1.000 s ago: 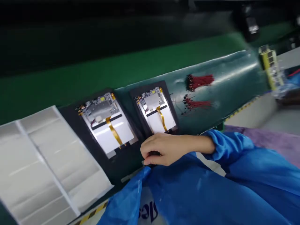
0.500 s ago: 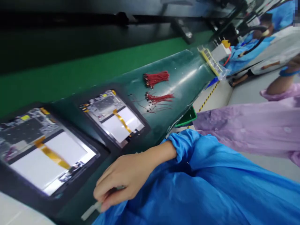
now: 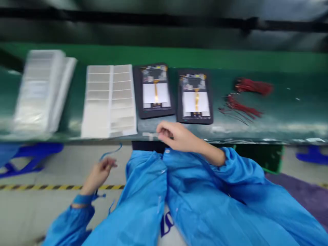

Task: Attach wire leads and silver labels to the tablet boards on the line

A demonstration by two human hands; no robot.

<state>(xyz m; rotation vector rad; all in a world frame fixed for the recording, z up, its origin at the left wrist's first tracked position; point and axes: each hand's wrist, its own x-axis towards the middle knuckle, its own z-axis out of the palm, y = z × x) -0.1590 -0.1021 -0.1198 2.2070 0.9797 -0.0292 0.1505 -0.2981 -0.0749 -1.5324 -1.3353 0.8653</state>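
My right hand is at the bench's front edge, its thumb and fingers pinching one end of a small pale strip with a short tab on its side. Just beyond lie two opened tablets, a left tablet and a right tablet, each in a dark frame with circuit board, white battery and orange ribbon cable exposed. Below the bench edge, over the floor, hangs my left hand, fingers curled and blurred; whether anything is in them is unclear. A blue cord loops up beside it.
A sheet of pale labels lies left of the tablets, with stacked white sheets farther left. Red wire bundles rest on the green bench at right. A green bin is under the front edge.
My view has swung left and levelled, bringing my left hand and the label sheets into sight. The right hand still holds the pale strip, now at the bench edge before the tablets.
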